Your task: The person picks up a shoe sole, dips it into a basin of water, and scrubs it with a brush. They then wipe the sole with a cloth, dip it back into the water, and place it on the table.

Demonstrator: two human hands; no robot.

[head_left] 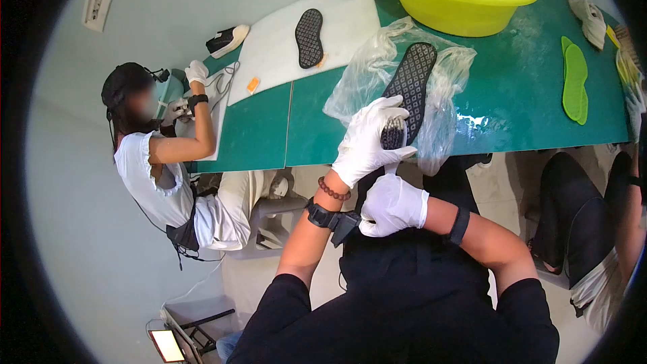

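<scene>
My left hand (371, 141), in a white glove, is closed around a small dark piece (393, 135) with pale, bristle-like lines. Close beside it, a black patterned insole (412, 84) lies on crumpled clear plastic (448, 84) at the table's near edge. Just below, my right hand (394, 207), gloved too, is curled into a fist near my body. A narrow white strip (391, 169), like stretched glove material, spans the gap between both hands. What the right fingers grip is hidden, so I cannot tell.
A yellow basin (465, 3) of cloudy water stands at the back of the green table (259, 128). Another black insole (309, 38) rests on a white sheet (266, 61). Green insoles (575, 84) lie rightward. A person (165, 155) sits left; another person's legs (573, 209) show right.
</scene>
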